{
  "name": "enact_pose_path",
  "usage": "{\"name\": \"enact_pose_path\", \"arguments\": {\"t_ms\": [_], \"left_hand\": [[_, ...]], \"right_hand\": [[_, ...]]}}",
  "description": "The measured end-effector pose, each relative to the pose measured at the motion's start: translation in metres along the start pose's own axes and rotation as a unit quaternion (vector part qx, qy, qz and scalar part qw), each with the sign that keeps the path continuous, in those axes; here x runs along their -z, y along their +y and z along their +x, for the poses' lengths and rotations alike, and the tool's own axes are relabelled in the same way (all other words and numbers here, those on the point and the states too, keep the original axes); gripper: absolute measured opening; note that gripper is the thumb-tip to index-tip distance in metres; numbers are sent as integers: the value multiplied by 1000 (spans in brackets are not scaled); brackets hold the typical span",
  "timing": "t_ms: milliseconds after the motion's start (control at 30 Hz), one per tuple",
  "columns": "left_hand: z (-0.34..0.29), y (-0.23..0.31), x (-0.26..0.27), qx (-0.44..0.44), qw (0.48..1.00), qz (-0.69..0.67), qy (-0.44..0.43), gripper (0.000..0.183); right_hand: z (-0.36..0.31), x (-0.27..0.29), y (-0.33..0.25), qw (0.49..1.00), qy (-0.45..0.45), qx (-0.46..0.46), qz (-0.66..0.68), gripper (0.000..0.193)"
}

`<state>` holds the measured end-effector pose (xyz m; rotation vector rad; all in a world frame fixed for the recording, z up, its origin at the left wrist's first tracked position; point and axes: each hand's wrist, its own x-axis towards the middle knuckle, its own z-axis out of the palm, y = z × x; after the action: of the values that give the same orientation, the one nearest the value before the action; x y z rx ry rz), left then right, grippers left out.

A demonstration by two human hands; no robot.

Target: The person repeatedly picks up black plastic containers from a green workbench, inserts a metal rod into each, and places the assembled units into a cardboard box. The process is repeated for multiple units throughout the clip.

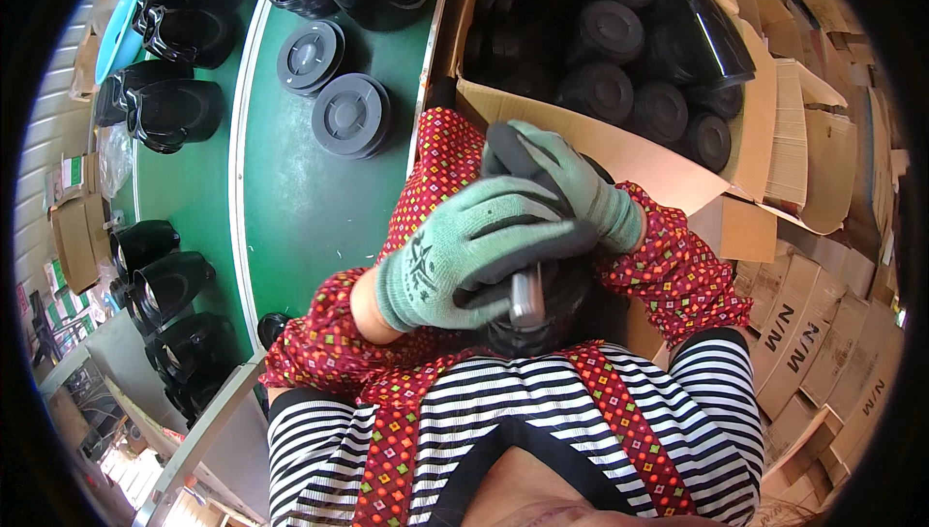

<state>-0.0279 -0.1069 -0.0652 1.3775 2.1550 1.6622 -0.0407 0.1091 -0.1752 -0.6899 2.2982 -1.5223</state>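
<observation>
Both my hands wear green gloves with black palms, and they meet over my lap. The fingers of my left hand (469,251) are curled closed, and a short silver metal cylinder (526,297) pokes out beneath them. Its other end is hidden by the glove. Just beyond, my right hand (576,179) is closed too, its fingers bent beside the left one. What it grips is hidden by the gloves. Below the hands, a glossy black rounded part (535,331) shows against my body, mostly covered.
At the far right stands an open cardboard box (600,135) filled with black parts. Stacked grey-black discs (350,114) lie on the green table (300,198) to the left. Glossy black housings (174,113) line the far-left side. Flattened cartons (803,324) are piled on the right.
</observation>
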Motion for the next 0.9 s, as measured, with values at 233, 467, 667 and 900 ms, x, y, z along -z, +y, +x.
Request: {"name": "enact_pose_path", "arguments": {"t_ms": [233, 467, 667, 900], "left_hand": [[-56, 7, 45, 93, 916, 371, 116, 64], [-202, -49, 35, 285, 806, 512, 82, 64], [-203, -46, 18, 328, 836, 433, 81, 84], [-163, 68, 17, 208, 961, 55, 175, 101]], "right_hand": [[-36, 50, -75, 959, 24, -5, 283, 43], [-82, 15, -85, 992, 15, 125, -21, 80], [-67, 1, -85, 980, 142, 48, 131, 35], [3, 8, -85, 919, 249, 26, 303, 50]]}}
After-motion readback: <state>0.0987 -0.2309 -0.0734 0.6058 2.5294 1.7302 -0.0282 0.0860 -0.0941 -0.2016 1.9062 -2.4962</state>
